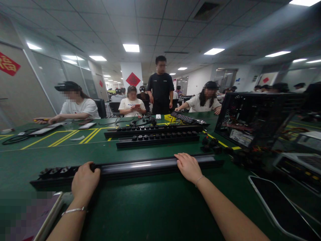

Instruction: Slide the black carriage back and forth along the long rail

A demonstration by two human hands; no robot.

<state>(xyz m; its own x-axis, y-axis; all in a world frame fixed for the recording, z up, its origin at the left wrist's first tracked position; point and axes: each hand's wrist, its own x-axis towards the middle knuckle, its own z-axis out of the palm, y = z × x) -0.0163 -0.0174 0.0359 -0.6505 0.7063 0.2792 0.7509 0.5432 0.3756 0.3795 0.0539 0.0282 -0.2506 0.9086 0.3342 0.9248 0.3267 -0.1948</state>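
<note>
A long black power strip housing [140, 167] lies across the table in front of me, its metallic inner channel bare along the middle and right. Several black socket modules [56, 171] sit in its left end. My left hand [85, 179] is closed over the housing just right of those modules; a dark piece shows by its fingertips, its kind unclear. Toward the right end, my right hand [188, 167] grips the housing from above, fingers over the far edge and thumb hidden. Farther back lie two more long black strips, a nearer strip [157, 141] and a farther strip [152, 131], both fitted with sockets.
An open computer case [253, 117] stands at right, near loose black parts [213, 144]. A phone [281, 204] lies right front; another device [47, 217] is left front. Behind the strips is a yellow tray [170, 117]. Several people sit across the table; one person [161, 88] stands.
</note>
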